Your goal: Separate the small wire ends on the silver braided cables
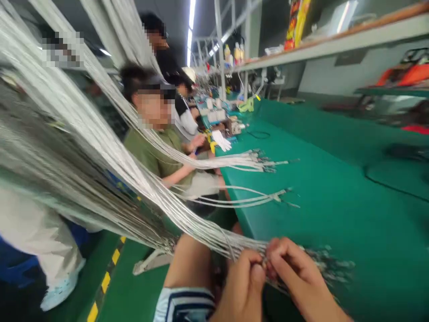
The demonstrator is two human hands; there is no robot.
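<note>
My left hand (246, 281) and my right hand (296, 273) meet fingertip to fingertip at the table's front edge. Both are closed in a pinch on a white cable, whose small end is mostly hidden between the fingers. Just behind them a thick bundle of white cables (201, 228) slopes down from the upper left and reaches over the edge. Its blurred dark ends (331, 264) lie on the green tabletop (335, 210) beyond my right hand. Farther away, a second cable bundle (231, 161) and a few separate cables (241, 197) rest on the same table.
A co-worker in a green shirt (144, 152) sits to the left along the table, with others beyond. A white glove (221, 140) and small parts lie near that person. A shelf (335, 42) runs above the table. Someone in light trousers (36, 241) stands at the left.
</note>
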